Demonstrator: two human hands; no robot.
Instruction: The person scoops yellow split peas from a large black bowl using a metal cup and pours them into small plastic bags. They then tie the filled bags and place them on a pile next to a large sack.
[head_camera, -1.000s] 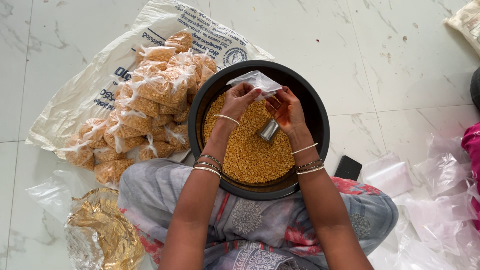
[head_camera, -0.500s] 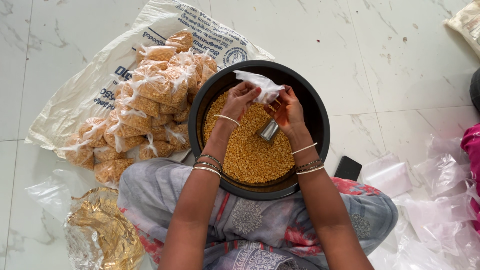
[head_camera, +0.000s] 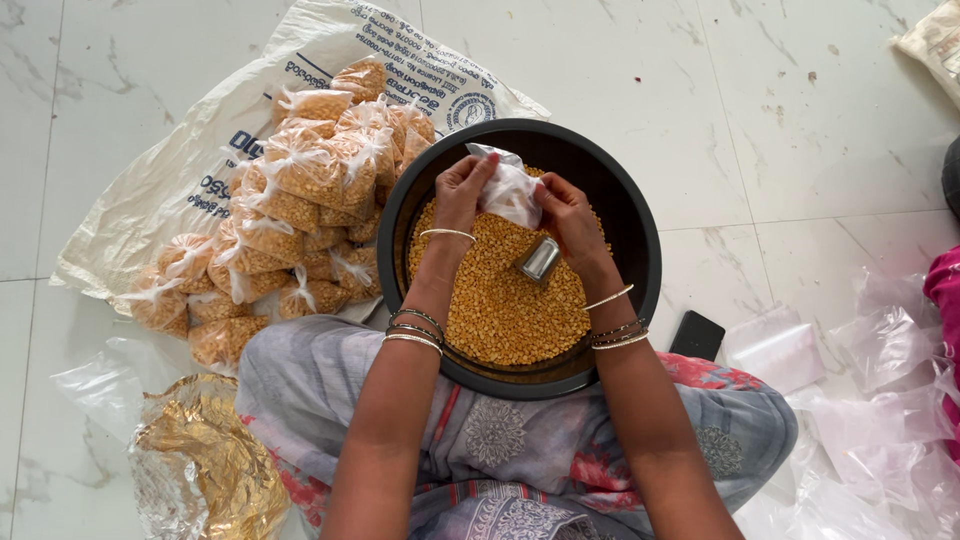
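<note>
Both hands over the far half of the round black basin (head_camera: 640, 300), the left hand (head_camera: 462, 190) and the right hand (head_camera: 566, 213) pinching a small clear plastic bag (head_camera: 510, 192) between them, fingers closed on its rim and sides. Bag apparently empty, crumpled, held just above the heaped yellow split lentils (head_camera: 495, 305).

Best handled, by the look of it, with thumbs and forefingers rubbing the two plastic layers apart until the mouth stays open; bag kept low over the basin so any spill falls back in; one hand freed only once the mouth holds.

Small steel cup (head_camera: 539, 259) lying tilted on the grain, just beneath the right hand, touching the lentils, apart from the bag. Basin roughly half full, resting on the floor against the lap.

To the left, a pile of filled bags (head_camera: 290, 215), each knotted at the top and packed with the same yellow grain, heaped on a flattened white sack (head_camera: 160, 200). Loose clear plastic (head_camera: 860, 360) scattered at right, a dark flat phone (head_camera: 697, 335) beside the basin.
</note>
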